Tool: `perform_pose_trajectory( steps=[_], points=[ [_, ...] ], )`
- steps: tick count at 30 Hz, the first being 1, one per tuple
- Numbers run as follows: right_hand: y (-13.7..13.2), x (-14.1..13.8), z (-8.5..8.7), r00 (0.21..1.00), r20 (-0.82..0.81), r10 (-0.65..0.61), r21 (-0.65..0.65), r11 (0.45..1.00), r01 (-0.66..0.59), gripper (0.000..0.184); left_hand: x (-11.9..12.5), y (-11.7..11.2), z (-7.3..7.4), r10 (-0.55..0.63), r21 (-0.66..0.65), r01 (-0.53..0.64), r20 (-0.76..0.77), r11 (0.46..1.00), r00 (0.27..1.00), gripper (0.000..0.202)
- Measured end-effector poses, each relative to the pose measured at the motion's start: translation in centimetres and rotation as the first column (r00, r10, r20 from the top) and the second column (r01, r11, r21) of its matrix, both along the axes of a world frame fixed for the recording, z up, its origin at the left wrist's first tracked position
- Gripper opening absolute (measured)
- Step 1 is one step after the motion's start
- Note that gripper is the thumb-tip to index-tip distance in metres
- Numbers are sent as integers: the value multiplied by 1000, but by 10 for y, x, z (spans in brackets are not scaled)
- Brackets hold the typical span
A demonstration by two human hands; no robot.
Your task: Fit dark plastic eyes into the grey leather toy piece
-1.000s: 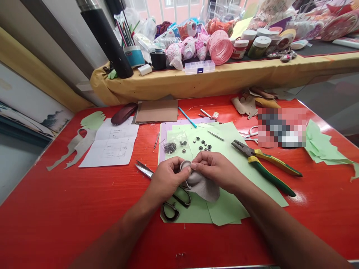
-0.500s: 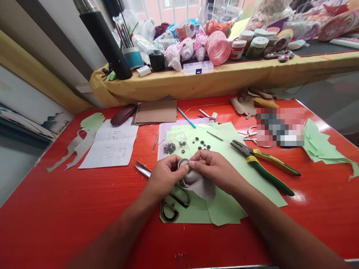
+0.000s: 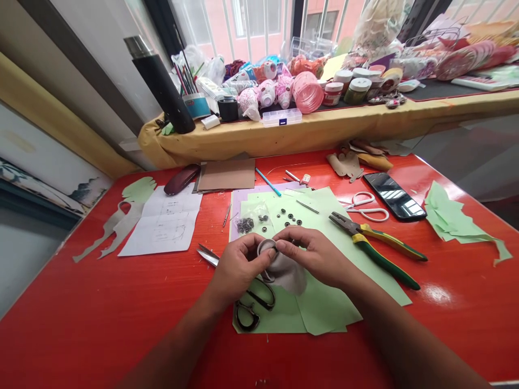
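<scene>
A small grey fabric piece, curled into a loop at its top, is pinched between my two hands. My left hand grips the loop's left side with thumb and fingers. My right hand closes on its upper right edge, where a small dark spot, perhaps a snap button, shows at the fingertips. Below my left hand lie black-handled scissors, partly hidden by that hand. Just beyond my fingers, several dark snap buttons are scattered on green paper, beside a clear bag of small dark metal parts.
Green-and-yellow pliers lie to the right, near white-handled scissors and a phone. On the left are a drawn sheet and a dark red case. A cluttered ledge runs along the back.
The view has tilted up slightly, so the table sits lower in it. Both hands stay on the grey fabric; the right fingers have shifted a little at its edge.
</scene>
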State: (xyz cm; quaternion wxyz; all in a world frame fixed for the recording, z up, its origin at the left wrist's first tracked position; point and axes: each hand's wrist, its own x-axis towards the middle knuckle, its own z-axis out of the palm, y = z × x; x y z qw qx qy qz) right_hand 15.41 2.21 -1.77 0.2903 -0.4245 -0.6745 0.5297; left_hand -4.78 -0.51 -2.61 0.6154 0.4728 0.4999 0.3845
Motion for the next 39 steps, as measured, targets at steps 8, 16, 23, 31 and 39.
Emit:
perform_pose_trajectory(
  steps=[8,16,23,31,39],
  points=[
    [-1,-2,-11,999,-12,-52,-95,994,51,32,0,3,2,-19,-8,18,-88,1000,996,35],
    [1,-2,-13,1000,3,-28,-96,995,28,34,-7,4,2,-159,50,170,-177,984,971,29],
    [1,-4,-17,997,51,55,-132,990,-48,30,-10,1,1,-189,142,273,-431,952,882,28],
    [-1,-8,-21,996,71,60,-99,994,-52,28,-9,5,-6,-220,-18,219,-106,975,970,38],
    [1,-8,-20,988,126,90,-156,985,-70,29,-13,7,-12,-269,-92,257,-147,962,952,35]
  ],
)
